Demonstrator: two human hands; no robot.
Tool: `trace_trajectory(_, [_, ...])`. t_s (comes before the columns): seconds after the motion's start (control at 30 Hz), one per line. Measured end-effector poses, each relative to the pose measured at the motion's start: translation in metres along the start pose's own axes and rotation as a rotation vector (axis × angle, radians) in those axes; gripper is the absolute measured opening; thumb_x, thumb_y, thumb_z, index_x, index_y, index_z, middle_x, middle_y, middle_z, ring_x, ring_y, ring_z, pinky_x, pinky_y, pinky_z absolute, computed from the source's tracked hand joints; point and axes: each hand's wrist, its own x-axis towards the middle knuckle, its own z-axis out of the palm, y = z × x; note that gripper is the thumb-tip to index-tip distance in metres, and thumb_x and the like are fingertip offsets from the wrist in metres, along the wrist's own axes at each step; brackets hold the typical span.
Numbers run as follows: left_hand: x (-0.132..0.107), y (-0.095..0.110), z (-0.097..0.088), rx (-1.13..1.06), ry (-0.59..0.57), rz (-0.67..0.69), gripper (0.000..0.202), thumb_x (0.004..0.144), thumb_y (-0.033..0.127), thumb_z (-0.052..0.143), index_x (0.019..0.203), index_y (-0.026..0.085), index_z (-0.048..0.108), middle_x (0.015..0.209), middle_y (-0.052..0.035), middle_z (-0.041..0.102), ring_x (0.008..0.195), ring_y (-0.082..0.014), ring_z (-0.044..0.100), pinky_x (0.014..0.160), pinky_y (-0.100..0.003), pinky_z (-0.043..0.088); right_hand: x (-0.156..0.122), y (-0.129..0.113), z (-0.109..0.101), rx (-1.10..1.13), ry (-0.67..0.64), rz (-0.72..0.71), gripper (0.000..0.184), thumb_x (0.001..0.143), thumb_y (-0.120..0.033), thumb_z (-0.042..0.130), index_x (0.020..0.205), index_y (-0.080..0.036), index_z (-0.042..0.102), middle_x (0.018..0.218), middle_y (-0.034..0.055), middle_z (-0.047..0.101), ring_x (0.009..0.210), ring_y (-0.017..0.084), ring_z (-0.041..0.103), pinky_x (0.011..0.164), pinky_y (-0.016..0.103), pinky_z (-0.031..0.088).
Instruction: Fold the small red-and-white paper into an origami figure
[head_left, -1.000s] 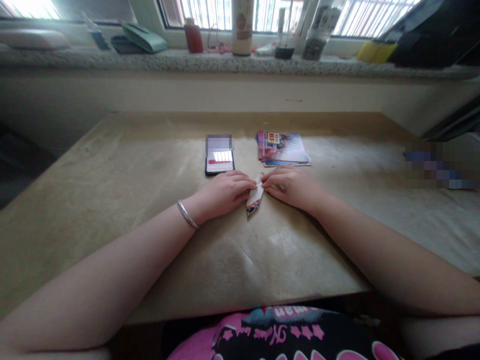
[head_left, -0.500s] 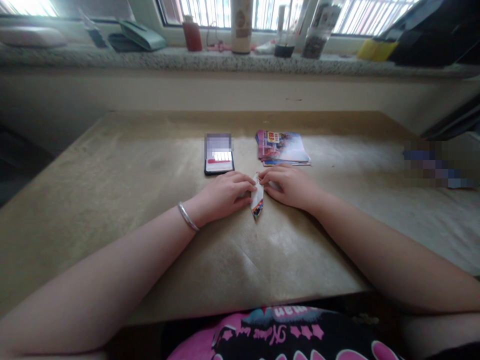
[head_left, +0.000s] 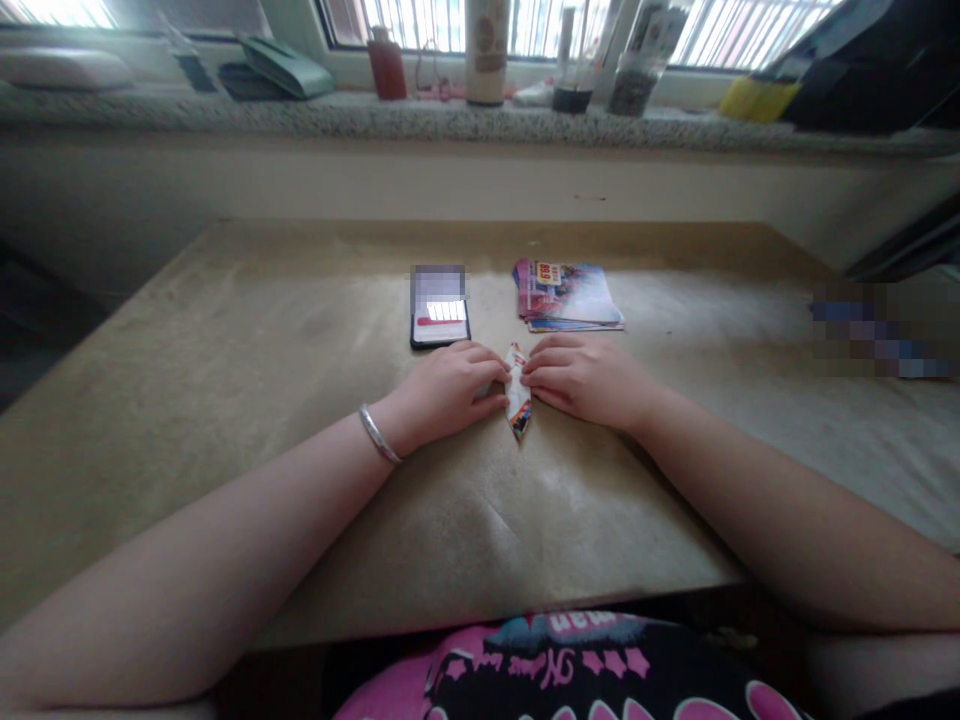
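- Table (head_left: pixel 465 520): top looked smooth, and you had the folded paper (head_left: pixel 517 400) flat on it in front of you, between both hands. Uneven pushing from either side could have made it skid or turn.
- Stack of printed sheets (head_left: pixel 577 295): just beyond your right hand (head_left: pixel 589 375), edges not squared. Swinging that hand back could have knocked the sheets askew.
- Hands: fingers of the right lay close together, tips on the paper's right side. Your left hand (head_left: pixel 457 385) had its fingers bunched, tips and thumb at the left edge. Couldn't tell if either pinched or only pressed. Main risk: sides tugged apart, which could have opened the folds or torn them. Fingers also hid parts of both edges, so a crooked crease could have gone unseen.
- Phone (head_left: pixel 442 333): lay just past your left hand. A careless lift could have shoved it; bright patch on the screen probably made reading harder.
- Folded paper: narrow, pointed at both ends, white middle, print near the tips. Probably several layers, so lifting both hands at once could have let it spring open.
- Bracelet (head_left: pixel 378 438): around your left wrist, apart from the paper. Minor: a dropped wrist could have scraped it on the table.
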Motion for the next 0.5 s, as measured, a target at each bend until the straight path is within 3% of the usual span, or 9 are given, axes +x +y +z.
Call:
trace_trajectory(0.27, [-0.001, 0.000, -0.001, 0.023, 0.002, 0.023, 0.018, 0.084, 0.026, 0.059, 0.096, 0.015, 0.067, 0.103, -0.0071, 0.067, 0.094, -0.0192, 0.059, 0.084, -0.033, 0.049, -0.001, -0.008, -0.007, -0.081, -0.084, -0.063, 0.025, 0.093, -0.024, 0.045, 0.093, -0.018, 0.069, 0.094, 0.0083, 0.071, 0.094, 0.020, 0.060, 0.077, 0.032, 0.044])
trace_trajectory(0.5, [-0.001, 0.000, -0.002, 0.035, 0.023, 0.064, 0.018, 0.085, 0.025, 0.057, 0.096, 0.016, 0.067, 0.101, -0.0072, 0.067, 0.092, -0.0176, 0.059, 0.082, -0.031, 0.049, 0.000, -0.011, -0.005, -0.039, -0.067, 0.003, 0.023, 0.090, -0.025, 0.049, 0.085, -0.019, 0.070, 0.091, 0.0072, 0.071, 0.082, 0.019, 0.062, 0.068, 0.030, 0.043])
